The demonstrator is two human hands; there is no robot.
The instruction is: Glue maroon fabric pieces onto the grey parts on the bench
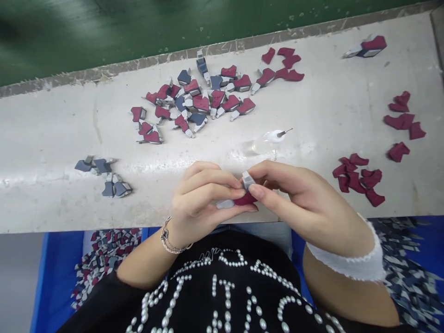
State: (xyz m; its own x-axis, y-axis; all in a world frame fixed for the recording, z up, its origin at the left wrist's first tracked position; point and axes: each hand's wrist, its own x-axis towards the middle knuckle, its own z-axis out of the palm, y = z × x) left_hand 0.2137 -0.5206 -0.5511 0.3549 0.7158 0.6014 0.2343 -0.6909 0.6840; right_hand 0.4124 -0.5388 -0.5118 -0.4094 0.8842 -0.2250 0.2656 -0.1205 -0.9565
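Observation:
Between both hands, over the front part of the table, is a small plastic piece (244, 200) with a maroon side and light grey ends. My left hand (206, 194) pinches it from the left, thumb below and fingers above. From the right, my right hand (284, 189) grips the grey end with thumb and forefinger. Fingers cover much of the piece. Just beyond the hands lies a clear bottle (265, 141) with a white cap and a thin metal needle tip pointing right.
A heap of maroon, navy and grey pieces (199, 101) lies beyond my hands. Several navy-grey pieces (108, 178) rest at left, loose maroon pieces (357, 178) at right. A lone assembled piece (373, 46) sits far right. Blue bins of parts (43, 282) stand below the table edge.

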